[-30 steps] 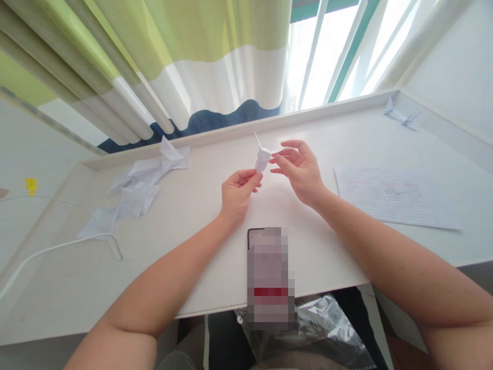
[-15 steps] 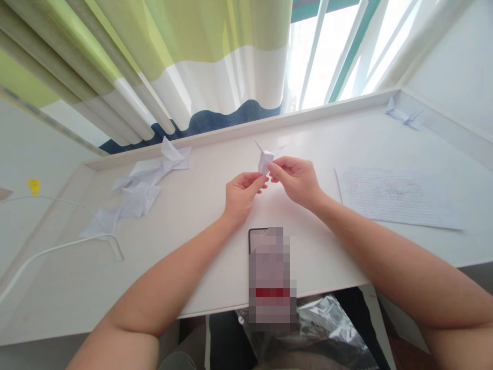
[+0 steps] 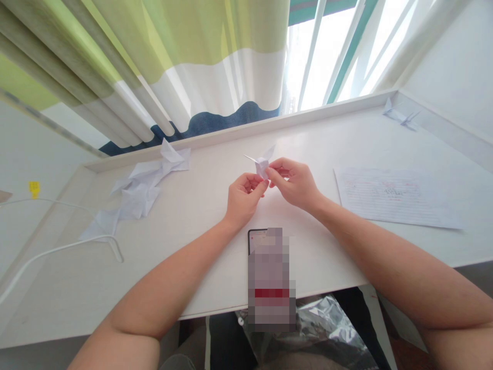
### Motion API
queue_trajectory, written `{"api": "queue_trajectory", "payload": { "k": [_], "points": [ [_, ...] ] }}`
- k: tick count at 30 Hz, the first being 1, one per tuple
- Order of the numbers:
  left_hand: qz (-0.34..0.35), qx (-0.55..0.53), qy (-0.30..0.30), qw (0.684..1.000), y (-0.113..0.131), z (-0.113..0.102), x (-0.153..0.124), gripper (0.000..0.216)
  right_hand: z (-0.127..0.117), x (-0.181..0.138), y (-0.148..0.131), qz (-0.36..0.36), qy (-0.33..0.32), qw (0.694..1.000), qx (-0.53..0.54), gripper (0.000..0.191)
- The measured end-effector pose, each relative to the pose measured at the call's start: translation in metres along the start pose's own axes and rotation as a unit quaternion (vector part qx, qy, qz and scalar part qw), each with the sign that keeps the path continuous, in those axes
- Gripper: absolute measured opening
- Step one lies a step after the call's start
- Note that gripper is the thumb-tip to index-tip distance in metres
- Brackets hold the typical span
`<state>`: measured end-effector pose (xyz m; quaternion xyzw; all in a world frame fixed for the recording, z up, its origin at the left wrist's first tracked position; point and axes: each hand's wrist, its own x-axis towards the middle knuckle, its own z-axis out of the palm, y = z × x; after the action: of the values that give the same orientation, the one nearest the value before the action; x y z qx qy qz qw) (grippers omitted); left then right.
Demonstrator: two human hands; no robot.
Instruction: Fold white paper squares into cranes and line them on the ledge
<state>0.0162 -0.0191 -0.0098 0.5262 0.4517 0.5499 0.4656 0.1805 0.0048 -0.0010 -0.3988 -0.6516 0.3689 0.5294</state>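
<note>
A small folded white paper figure with pointed ends is held above the middle of the white desk. My left hand pinches its lower edge between thumb and fingers. From the other side, my right hand grips its right part, thumb in front and fingers curled behind. One thin point sticks out to the upper left and a wider flap rises to the upper right. My fingers hide the lower part of the paper.
Several folded white papers lie on the left, near a white wire hanger. Lined written sheets lie on the right. More folded paper is at the far right corner. A phone, mostly pixelated, lies at the front edge.
The paper figure has turned in my fingers: its thin point now leans further left and its flap stands higher. Both hands keep their hold and have shifted only slightly.
</note>
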Motion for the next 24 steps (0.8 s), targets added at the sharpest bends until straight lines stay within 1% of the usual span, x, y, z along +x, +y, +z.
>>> {"api": "queue_trajectory", "payload": {
  "k": [3, 5, 7, 10, 13, 16, 18, 20, 22, 24],
  "points": [
    [0.086, 0.06, 0.065, 0.992, -0.0014, -0.0007, -0.0007, 0.029, 0.0006, -0.0011, -0.001, -0.005, 0.012, 1.0, -0.014, 0.041],
    [0.138, 0.097, 0.092, 0.981, -0.0012, -0.0018, -0.0013, 0.023, 0.0011, -0.0023, -0.0013, -0.016, 0.019, 0.999, -0.03, 0.041],
    [0.173, 0.127, 0.094, 0.972, -0.0005, -0.003, -0.002, 0.02, 0.0016, -0.0036, -0.0018, -0.032, 0.022, 0.998, -0.048, 0.041],
    [0.202, 0.151, 0.079, 0.964, 0.0, -0.0043, -0.0033, 0.02, 0.0023, -0.0051, -0.0035, -0.046, 0.018, 0.997, -0.052, 0.038],
    [0.214, 0.153, 0.072, 0.962, -0.0018, -0.005, -0.0039, 0.022, 0.0032, -0.0059, -0.0057, -0.044, 0.011, 0.998, -0.043, 0.039],
    [0.211, 0.146, 0.073, 0.964, -0.0046, -0.0057, -0.0028, 0.024, 0.0038, -0.006, -0.0068, -0.041, -0.003, 0.998, -0.039, 0.042],
    [0.211, 0.129, 0.072, 0.966, -0.0059, -0.0061, -0.0012, 0.024, 0.0036, -0.0056, -0.0065, -0.032, -0.009, 0.999, -0.032, 0.045],
    [0.209, 0.099, 0.068, 0.971, -0.006, -0.0058, 0.0007, 0.029, 0.0032, -0.0051, -0.0059, -0.018, -0.013, 1.0, -0.019, 0.047],
    [0.189, 0.058, 0.064, 0.978, -0.0046, -0.0046, 0.0021, 0.034, 0.0029, -0.0045, -0.0056, -0.005, -0.022, 1.0, 0.007, 0.048],
    [0.147, 0.005, 0.056, 0.988, -0.0021, -0.003, 0.0026, 0.036, 0.003, -0.0041, -0.0057, 0.005, -0.036, 0.998, 0.045, 0.047]
  ]
}}
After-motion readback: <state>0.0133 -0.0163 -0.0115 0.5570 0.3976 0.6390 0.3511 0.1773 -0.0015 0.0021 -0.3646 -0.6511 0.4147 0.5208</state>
